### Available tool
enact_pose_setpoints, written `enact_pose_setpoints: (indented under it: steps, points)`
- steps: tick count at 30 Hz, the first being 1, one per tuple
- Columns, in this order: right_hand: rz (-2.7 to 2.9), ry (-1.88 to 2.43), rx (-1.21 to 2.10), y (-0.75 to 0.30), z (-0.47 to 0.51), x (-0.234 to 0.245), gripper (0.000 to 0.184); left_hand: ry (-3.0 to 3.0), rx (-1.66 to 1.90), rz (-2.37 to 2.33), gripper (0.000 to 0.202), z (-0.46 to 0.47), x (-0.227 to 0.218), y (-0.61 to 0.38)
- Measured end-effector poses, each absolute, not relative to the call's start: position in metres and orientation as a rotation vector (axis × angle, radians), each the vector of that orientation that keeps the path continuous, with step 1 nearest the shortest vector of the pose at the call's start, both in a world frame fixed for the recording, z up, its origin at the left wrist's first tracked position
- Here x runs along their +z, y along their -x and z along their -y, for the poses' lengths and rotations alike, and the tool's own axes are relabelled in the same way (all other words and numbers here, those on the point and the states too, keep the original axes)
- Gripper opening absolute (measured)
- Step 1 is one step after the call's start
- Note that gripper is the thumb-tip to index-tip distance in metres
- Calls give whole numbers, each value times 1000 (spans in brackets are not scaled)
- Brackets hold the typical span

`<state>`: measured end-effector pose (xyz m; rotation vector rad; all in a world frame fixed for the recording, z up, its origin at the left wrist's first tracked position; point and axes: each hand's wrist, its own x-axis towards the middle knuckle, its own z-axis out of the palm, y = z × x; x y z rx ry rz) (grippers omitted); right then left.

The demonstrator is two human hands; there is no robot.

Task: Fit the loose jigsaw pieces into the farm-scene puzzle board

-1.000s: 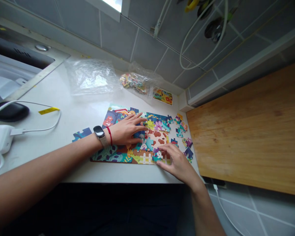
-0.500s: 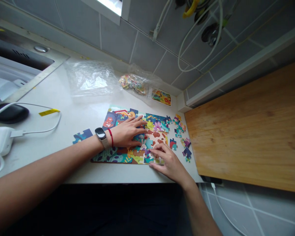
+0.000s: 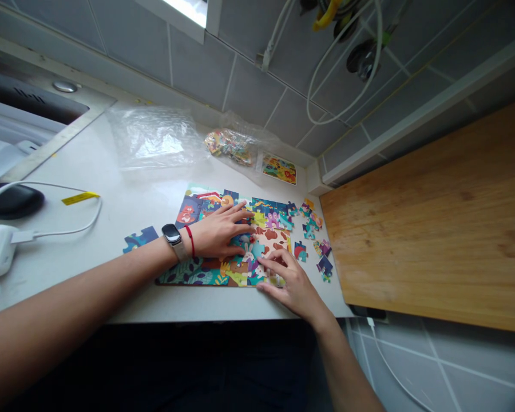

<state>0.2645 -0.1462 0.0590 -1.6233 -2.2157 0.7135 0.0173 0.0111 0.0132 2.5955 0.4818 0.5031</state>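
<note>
A partly assembled jigsaw puzzle (image 3: 189, 213) with bright cartoon animals lies on the white counter. My left hand (image 3: 221, 230) rests flat across its middle, fingers spread, hiding the pieces beneath. A watch and a red cord are on that wrist. At the puzzle's lower right, my right hand (image 3: 289, 280) has its thumb and index finger at the edges of a teal and purple puzzle piece (image 3: 254, 273), which lies at the lower border beside other joined pieces. Part of the brown-spotted area is covered by the right fingers.
Loose puzzle pieces (image 3: 309, 229) lie right of the puzzle, and a joined pair (image 3: 139, 238) lies left. Behind are a clear plastic bag (image 3: 158, 137), a bag of pieces (image 3: 229, 146) and a picture card (image 3: 280, 169). A wooden board (image 3: 429, 223) borders the right; a white cable (image 3: 64, 232) crosses the left.
The view has shifted slightly, so everything sits a little further left. Both hands keep nearly the same place on the puzzle; the right fingers stay at the piece by the lower border.
</note>
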Motion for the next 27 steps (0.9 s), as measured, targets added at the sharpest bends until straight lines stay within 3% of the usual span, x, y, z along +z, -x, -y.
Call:
enact_pose_setpoints:
  steps: [7, 15, 19, 27]
  points:
    - [2075, 1663, 726, -268, 153, 53, 58, -2594, 507, -480, 50, -11, 13, -17]
    - [2130, 1588, 520, -261, 163, 41, 35, -2571, 523, -430, 41, -7, 19, -18]
    - [2175, 1592, 424, -257, 166, 42, 36, -2558, 501, -274, 24, 1, 25, -21]
    - [2239, 1598, 440, -254, 164, 51, 30, -2557, 454, -191, 20, 9, 23, -25]
